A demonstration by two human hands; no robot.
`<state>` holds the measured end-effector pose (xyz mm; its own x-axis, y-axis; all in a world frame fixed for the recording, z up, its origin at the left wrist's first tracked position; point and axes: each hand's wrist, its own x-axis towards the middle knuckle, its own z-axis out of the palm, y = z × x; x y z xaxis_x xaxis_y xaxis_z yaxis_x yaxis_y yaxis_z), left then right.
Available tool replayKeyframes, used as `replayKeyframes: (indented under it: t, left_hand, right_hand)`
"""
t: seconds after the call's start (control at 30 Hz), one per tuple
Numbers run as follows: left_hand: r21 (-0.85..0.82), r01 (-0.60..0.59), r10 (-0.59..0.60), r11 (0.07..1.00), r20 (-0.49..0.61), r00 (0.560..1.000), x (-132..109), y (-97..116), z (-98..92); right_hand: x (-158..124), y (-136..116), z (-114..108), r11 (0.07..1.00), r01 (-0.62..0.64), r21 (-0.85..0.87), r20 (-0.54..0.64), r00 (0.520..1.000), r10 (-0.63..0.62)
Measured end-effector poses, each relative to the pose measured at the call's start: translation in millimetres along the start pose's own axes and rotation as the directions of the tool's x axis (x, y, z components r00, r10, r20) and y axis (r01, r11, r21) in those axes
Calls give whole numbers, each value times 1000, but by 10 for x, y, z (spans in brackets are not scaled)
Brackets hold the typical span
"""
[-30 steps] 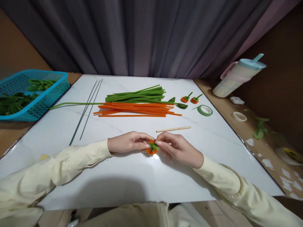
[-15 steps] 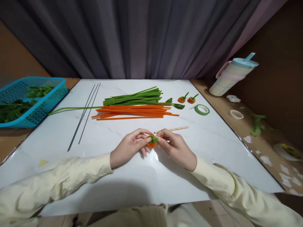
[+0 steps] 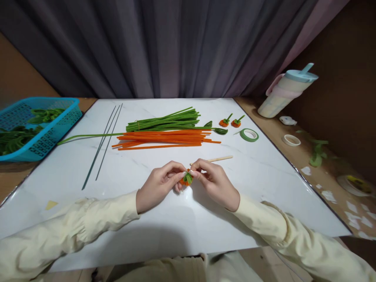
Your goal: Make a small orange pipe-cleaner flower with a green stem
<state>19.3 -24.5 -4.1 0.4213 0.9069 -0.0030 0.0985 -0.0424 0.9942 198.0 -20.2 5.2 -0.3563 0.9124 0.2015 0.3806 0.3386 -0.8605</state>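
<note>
Between my two hands is a small orange pipe-cleaner pumpkin point(image 3: 186, 180) with a green top, held just above the white table. My left hand point(image 3: 161, 184) is closed on its left side, thumb and index finger at the green part. From the right, my right hand point(image 3: 216, 182) pinches the green top with thumb and forefinger. The fingers partly cover it. A thin wooden stick point(image 3: 220, 159) lies just beyond my right hand. Farther back are bundles of orange pipe cleaners point(image 3: 164, 139) and green pipe cleaners point(image 3: 167, 120).
Two finished-looking pumpkins point(image 3: 224, 123) lie at the back right, near a roll of green tape point(image 3: 249, 135). Dark thin wires point(image 3: 101, 145) lie at left, by a blue basket point(image 3: 58, 125) of green pieces. A tumbler point(image 3: 286, 94) stands right, beyond the table edge.
The pumpkin has turned in my fingers, so its green top now points more toward me. My right hand has come closer to my left. The view has shifted slightly.
</note>
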Motion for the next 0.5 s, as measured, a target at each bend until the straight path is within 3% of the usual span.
replayKeyframes:
  t: [0.1, 0.2, 0.27, 0.37, 0.5]
  left_hand:
    - [207, -111, 113, 972, 3, 994, 9, 52, -47]
    - [523, -240, 290, 818, -16, 957, 20, 150, -87]
    - [589, -235, 264, 773, 38, 964, 25, 211, -89]
    - [596, -203, 152, 777, 135, 979, 39, 255, -60]
    - [649, -192, 92, 736, 184, 978, 61, 215, -28]
  right_hand:
    - [-7, -24, -6, 1000, -16, -21, -31, 999, 16]
    - [-23, -44, -1, 997, -4, -71, -94, 996, -3]
    - [-41, -54, 10, 994, 36, -106, -126, 991, -50]
    - [-66, -63, 34, 984, 116, -133, -137, 981, -135]
    - [-77, -54, 59, 980, 155, -128, -126, 977, -171]
